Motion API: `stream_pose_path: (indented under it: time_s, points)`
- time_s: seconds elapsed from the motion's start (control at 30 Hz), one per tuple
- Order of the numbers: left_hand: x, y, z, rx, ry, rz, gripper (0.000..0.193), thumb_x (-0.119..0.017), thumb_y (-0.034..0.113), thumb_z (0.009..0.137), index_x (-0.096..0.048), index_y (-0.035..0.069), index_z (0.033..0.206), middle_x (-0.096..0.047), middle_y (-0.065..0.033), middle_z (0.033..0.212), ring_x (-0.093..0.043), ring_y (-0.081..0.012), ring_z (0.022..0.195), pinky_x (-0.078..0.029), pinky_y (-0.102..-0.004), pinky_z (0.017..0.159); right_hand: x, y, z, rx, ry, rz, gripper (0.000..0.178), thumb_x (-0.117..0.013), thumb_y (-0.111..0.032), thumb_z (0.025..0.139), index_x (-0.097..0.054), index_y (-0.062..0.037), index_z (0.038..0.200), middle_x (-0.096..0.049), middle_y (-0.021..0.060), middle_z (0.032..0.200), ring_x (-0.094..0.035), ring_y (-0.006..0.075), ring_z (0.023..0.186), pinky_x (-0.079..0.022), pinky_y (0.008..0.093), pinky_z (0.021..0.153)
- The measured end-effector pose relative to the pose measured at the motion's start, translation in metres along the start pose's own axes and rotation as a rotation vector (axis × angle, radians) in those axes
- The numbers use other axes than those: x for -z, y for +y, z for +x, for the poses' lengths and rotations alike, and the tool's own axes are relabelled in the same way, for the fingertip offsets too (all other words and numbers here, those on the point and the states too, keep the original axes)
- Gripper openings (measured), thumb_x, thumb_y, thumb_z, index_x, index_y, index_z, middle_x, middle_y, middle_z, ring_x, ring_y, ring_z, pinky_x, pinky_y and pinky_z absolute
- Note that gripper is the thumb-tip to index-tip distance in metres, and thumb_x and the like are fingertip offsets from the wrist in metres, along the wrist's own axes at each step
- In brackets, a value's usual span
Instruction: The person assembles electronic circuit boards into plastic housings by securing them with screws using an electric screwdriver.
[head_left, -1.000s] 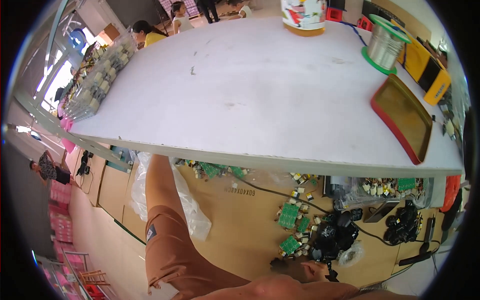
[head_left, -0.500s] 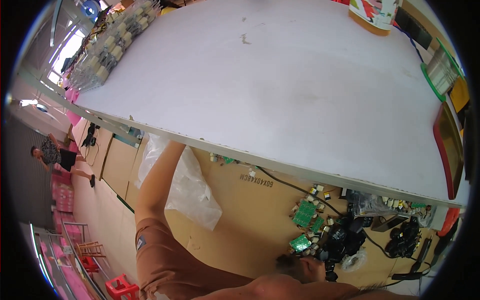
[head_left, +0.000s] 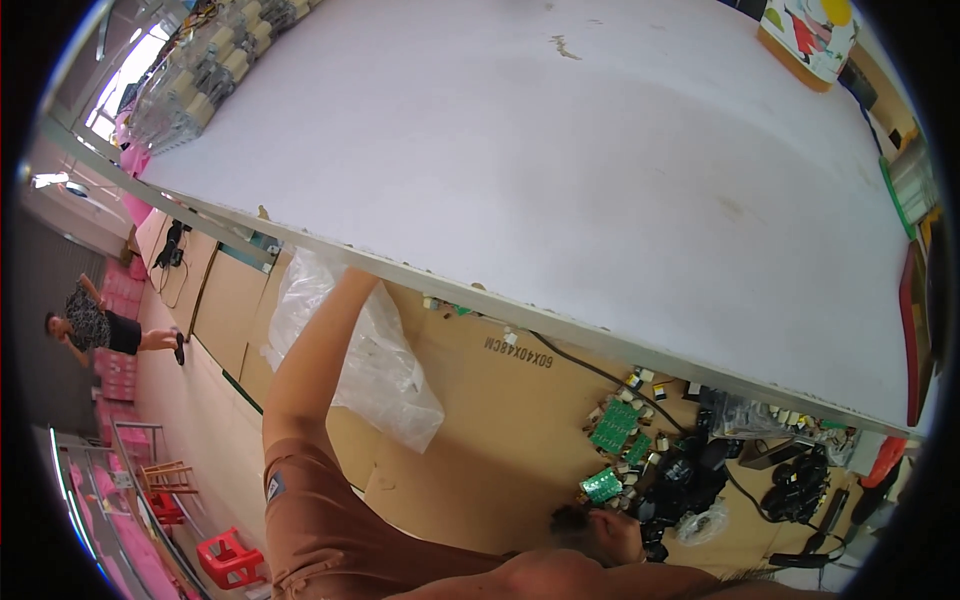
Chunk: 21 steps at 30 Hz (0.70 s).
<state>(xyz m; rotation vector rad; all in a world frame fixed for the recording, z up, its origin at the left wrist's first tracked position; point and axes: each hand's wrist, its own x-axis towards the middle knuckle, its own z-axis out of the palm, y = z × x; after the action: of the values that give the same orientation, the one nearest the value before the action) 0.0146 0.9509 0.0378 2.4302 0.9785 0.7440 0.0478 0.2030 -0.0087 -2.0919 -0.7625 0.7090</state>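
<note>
My left forearm [head_left: 312, 370], below a brown sleeve [head_left: 330, 510], reaches under the edge of a white tabletop [head_left: 520, 180]. The left hand itself is hidden beneath the board, so its fingers do not show. Around and behind that forearm lies a crumpled clear plastic bag [head_left: 390, 390], spread over brown cardboard [head_left: 480, 430]. Whether the hand touches the bag cannot be seen. My right hand is not visible; bare skin [head_left: 560, 578] shows at the lower edge, its part unclear.
Green circuit boards [head_left: 614, 428] and black parts [head_left: 690, 480] are heaped on the cardboard at right, with a black cable [head_left: 560, 350]. Bagged pale components [head_left: 200, 85] stand on the tabletop's far left. A red stool [head_left: 230, 558] and another person [head_left: 100, 320] are at left.
The view has shifted a little, so the tabletop and the things on it sit differently in the picture. My left arm stays under the edge, beside the bag.
</note>
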Motion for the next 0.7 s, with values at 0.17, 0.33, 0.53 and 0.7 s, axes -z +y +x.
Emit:
stream_pose_path:
  time_s: [0.17, 0.33, 0.53, 0.7]
  points:
    - [-0.02, 0.034, 0.027, -0.032, -0.003, -0.143, 0.036, -0.067, 0.014, 0.08, -0.057, 0.001, 0.112, -0.059, -0.0153, 0.108, -0.055, -0.027, 0.099, -0.046, -0.0374, 0.08, 0.005, -0.011, 0.001, -0.1, 0.04, -0.008, 0.011, -0.065, -0.003, 0.079, -0.071, -0.0053, 0.088, -0.068, 0.0133, 0.079, -0.067, 0.0241, 0.066, -0.051, 0.031, 0.058]
    - [-0.092, 0.12, 0.089, -0.155, -0.055, -0.378, 0.035, -0.067, 0.013, 0.08, -0.057, 0.002, 0.111, -0.059, -0.0145, 0.106, -0.056, -0.0259, 0.097, -0.046, -0.0367, 0.079, 0.009, -0.011, 0.001, -0.054, 0.036, -0.103, 0.009, -0.066, -0.008, 0.079, -0.071, -0.0067, 0.087, -0.065, 0.0121, 0.07, -0.064, 0.0241, 0.06, -0.05, 0.0323, 0.055]
    - [-0.162, 0.226, 0.144, -0.288, -0.1, -0.668, 0.034, -0.067, 0.012, 0.08, -0.058, 0.002, 0.11, -0.06, -0.0135, 0.104, -0.056, -0.0246, 0.095, -0.047, -0.0358, 0.076, 0.004, 0.009, -0.005, -0.192, 0.063, -0.049, 0.01, -0.068, -0.011, 0.079, -0.07, -0.0062, 0.087, -0.063, 0.012, 0.065, -0.064, 0.0191, 0.057, -0.049, 0.0311, 0.053]
    - [-0.16, 0.275, 0.16, -0.321, -0.074, -0.845, 0.032, -0.068, 0.012, 0.08, -0.058, 0.002, 0.109, -0.06, -0.0127, 0.103, -0.057, -0.0235, 0.093, -0.047, -0.035, 0.075, -0.047, 0.102, -0.042, -0.148, 0.068, -0.059, 0.018, -0.059, -0.012, 0.082, -0.062, -0.0023, 0.096, -0.063, 0.014, 0.078, -0.062, 0.0232, 0.061, -0.049, 0.0344, 0.058]
